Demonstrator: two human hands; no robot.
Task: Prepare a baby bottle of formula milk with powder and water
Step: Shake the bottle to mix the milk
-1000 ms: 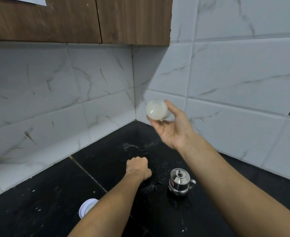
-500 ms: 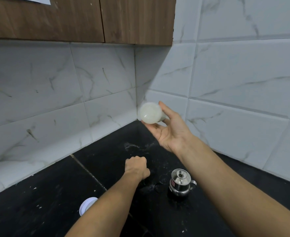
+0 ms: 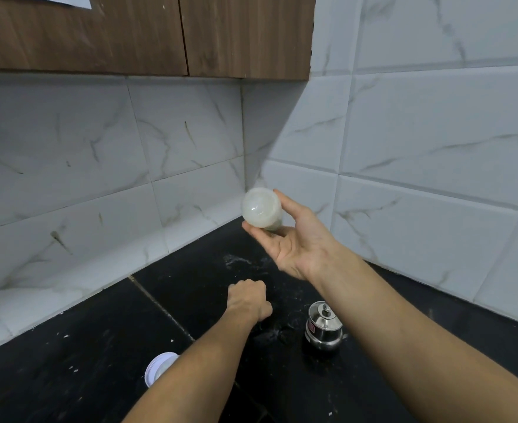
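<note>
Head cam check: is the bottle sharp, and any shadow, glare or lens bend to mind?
Head view: the bottle in the right hand is slightly soft, glare spot on its base; head view: the cabinet casts a slanted shadow across the corner tiles; head view: grout lines bow from the wide lens, and the steel pot glints.

The right hand (image 3: 297,244) holds a milky bottle (image 3: 260,209) above the black tabletop (image 3: 83,361), base toward the camera. The left hand (image 3: 247,299) rests there in a fist, near a small lidded steel pot (image 3: 323,328).
</note>
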